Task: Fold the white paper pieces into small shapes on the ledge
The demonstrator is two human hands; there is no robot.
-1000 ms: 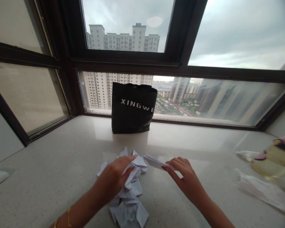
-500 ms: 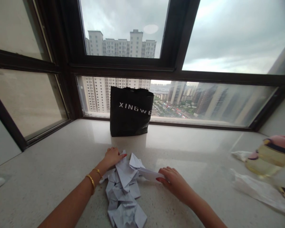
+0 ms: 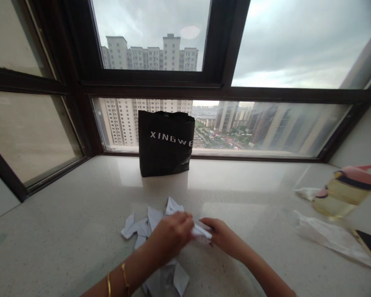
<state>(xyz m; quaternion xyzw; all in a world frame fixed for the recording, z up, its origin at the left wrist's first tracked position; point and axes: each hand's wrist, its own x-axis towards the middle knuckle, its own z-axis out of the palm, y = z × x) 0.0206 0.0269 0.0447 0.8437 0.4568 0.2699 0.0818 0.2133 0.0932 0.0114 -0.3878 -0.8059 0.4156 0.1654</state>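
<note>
In the head view, my right hand [image 3: 220,234] is closed on a piece of folded white paper [image 3: 203,231], gripping it at its right side. My left hand [image 3: 177,232], slightly blurred, reaches across and has its fingers curled closed at the left end of that paper. A heap of folded white paper pieces [image 3: 154,216] lies beneath and around my left hand and forearm. Part of the heap is hidden by the arm. Two gold bangles circle my left wrist.
A black bag [image 3: 166,154] with white lettering stands upright on the pale windowsill [image 3: 250,185]. To the right are a yellowish bottle [image 3: 343,194] with a pink lid, crumpled white tissue [image 3: 327,237] and a dark phone-like object [image 3: 369,245]. Dark-framed windows enclose the sill.
My left hand has left the far side of the heap and moved right and nearer, up to the paper in my right hand. The view has shifted slightly.
</note>
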